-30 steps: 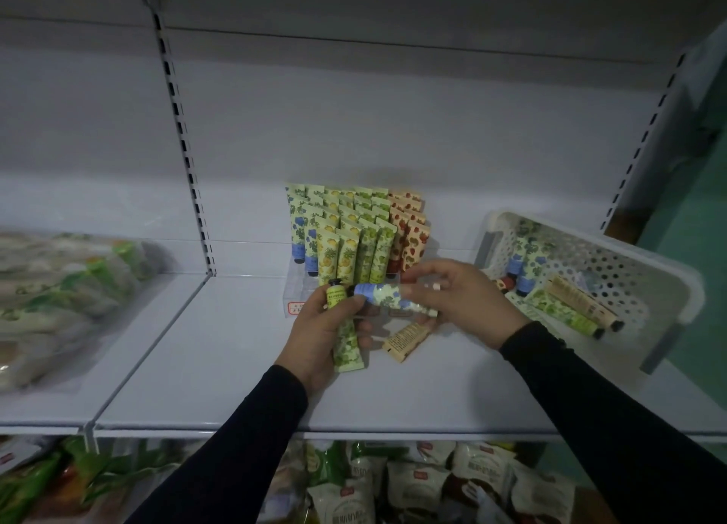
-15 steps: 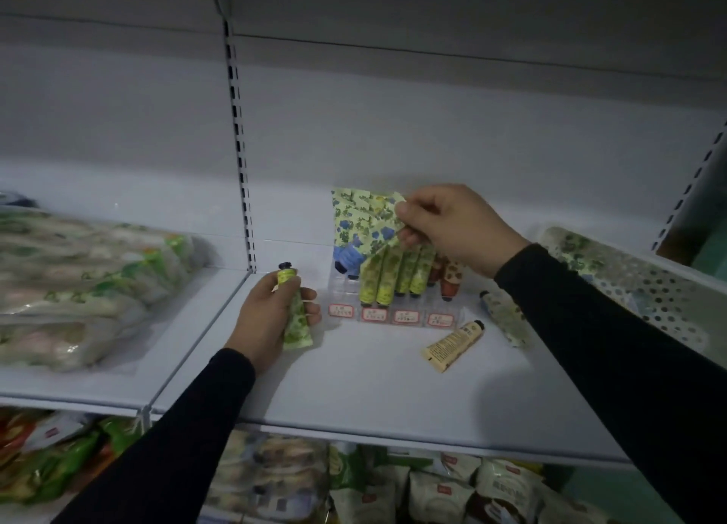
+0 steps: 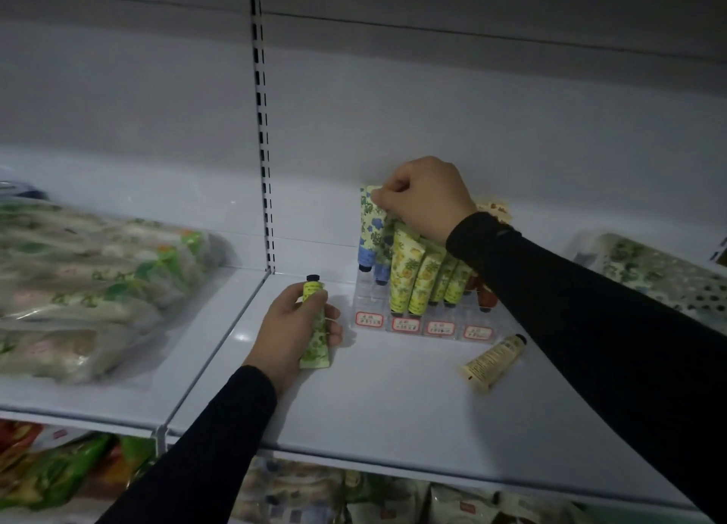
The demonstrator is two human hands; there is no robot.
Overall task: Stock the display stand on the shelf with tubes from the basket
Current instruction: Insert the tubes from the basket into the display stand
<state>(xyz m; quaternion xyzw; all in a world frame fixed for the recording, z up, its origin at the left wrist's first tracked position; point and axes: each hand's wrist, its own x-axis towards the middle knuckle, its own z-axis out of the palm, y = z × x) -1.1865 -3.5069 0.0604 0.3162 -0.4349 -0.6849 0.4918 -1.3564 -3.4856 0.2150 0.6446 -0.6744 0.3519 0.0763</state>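
Note:
A clear display stand [image 3: 423,327] with red price labels sits on the white shelf [image 3: 393,405], holding upright rows of patterned tubes. My right hand [image 3: 423,197] pinches the top of a blue-flowered tube [image 3: 369,228] standing in the stand's leftmost column. My left hand [image 3: 295,327] rests on the shelf left of the stand and grips a green-patterned tube [image 3: 316,327] with a dark cap. A beige tube [image 3: 493,360] lies loose on the shelf in front of the stand. The white perforated basket [image 3: 649,275] sits at the far right, partly hidden by my right arm.
Bagged goods in clear wrap [image 3: 86,283] fill the shelf section to the left, past a slotted upright [image 3: 261,130]. Packets [image 3: 314,496] crowd the shelf below. The shelf's front edge runs just above them.
My right hand has moved the blue-flowered tube from over the stand's front down into its left column. My left hand, with the green tube, has stayed on the shelf. The camera moved closer.

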